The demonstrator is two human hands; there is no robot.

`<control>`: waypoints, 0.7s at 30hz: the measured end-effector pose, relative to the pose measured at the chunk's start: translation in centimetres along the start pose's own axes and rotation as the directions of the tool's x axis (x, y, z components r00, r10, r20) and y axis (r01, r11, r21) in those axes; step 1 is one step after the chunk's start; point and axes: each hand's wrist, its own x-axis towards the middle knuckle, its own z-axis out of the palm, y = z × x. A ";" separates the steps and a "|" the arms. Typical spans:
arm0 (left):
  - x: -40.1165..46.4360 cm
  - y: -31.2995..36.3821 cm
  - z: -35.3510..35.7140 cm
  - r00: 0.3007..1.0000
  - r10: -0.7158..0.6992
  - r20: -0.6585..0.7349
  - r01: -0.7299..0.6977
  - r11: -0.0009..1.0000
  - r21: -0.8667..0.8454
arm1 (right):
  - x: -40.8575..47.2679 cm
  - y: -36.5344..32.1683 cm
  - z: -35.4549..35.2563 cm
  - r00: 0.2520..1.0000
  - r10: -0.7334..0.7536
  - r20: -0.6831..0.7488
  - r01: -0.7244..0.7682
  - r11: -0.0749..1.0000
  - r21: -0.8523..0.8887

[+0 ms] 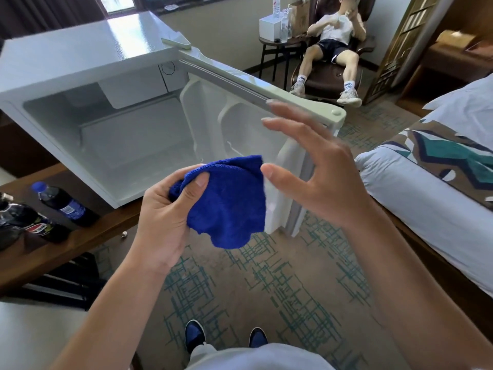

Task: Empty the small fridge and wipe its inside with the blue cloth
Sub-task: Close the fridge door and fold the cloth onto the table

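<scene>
My left hand (162, 209) fingers bunching the blue cloth (229, 201) before the fridge (80, 73), cloth hanging lengthwise downward, right hand (314, 166) fingers spread wide beside it, fridge door open at the desk (32, 252) front edge, bottles (64, 204) out on it.

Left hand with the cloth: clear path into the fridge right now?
Probably yes. The fridge door stands open, its inside looks empty, and the left hand gripping the blue cloth is right before the opening.
</scene>
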 end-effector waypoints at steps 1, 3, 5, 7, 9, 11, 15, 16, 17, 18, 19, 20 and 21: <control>-0.1 0.0 -0.2 1.000 -0.003 -0.009 0.003 1.000 0.004 | 0.3 0.4 -0.2 0.998 -0.040 -0.040 0.036 0.994 -0.102; -0.2 0.0 -0.5 1.000 -0.012 -0.029 0.012 1.000 0.007 | 0.9 1.4 -0.5 0.991 -0.080 -0.105 0.050 0.965 -0.259; -0.4 0.1 -0.8 0.999 -0.003 -0.037 0.003 1.000 0.018 | 1.7 2.7 -0.8 0.989 -0.031 -0.146 -0.023 0.936 -0.352; -0.5 0.2 -1.2 0.999 0.009 -0.036 -0.008 1.000 0.028 | 2.2 4.2 -0.9 0.983 0.069 -0.171 -0.133 0.908 -0.397; -0.6 0.3 -1.4 0.999 0.007 -0.040 -0.005 1.000 0.029 | 2.3 5.7 -0.8 0.969 0.144 -0.203 -0.219 0.882 -0.417; -0.7 0.3 -1.7 0.999 0.004 -0.044 -0.003 0.999 0.038 | 2.3 6.8 -0.6 0.957 0.194 -0.217 -0.268 0.878 -0.397; -0.8 0.3 -2.4 0.999 0.021 -0.032 -0.019 0.998 0.053 | 1.7 7.6 0.1 0.952 0.200 -0.232 -0.276 0.888 -0.368; -0.8 0.3 -2.5 0.999 0.027 -0.031 -0.026 0.998 0.058 | 1.6 7.6 0.3 0.954 0.177 -0.242 -0.261 0.888 -0.379; -0.8 0.2 -2.6 0.999 0.033 -0.032 -0.031 0.998 0.062 | 1.4 7.4 0.5 0.956 0.159 -0.247 -0.248 0.888 -0.387; -0.8 0.1 -2.7 0.999 0.035 -0.033 -0.033 0.997 0.065 | 1.2 7.2 0.7 0.958 0.148 -0.248 -0.238 0.890 -0.389; -0.8 0.1 -2.8 0.999 0.037 -0.035 -0.035 0.997 0.066 | 1.0 6.9 0.8 0.959 0.139 -0.247 -0.229 0.893 -0.387; -0.7 0.1 -3.0 0.999 0.038 -0.039 -0.036 0.997 0.067 | 0.8 6.6 1.0 0.960 0.130 -0.248 -0.220 0.898 -0.382; -0.7 0.0 -3.1 0.998 0.039 -0.045 -0.036 0.997 0.071 | 0.6 6.3 1.3 0.961 0.119 -0.250 -0.209 0.904 -0.373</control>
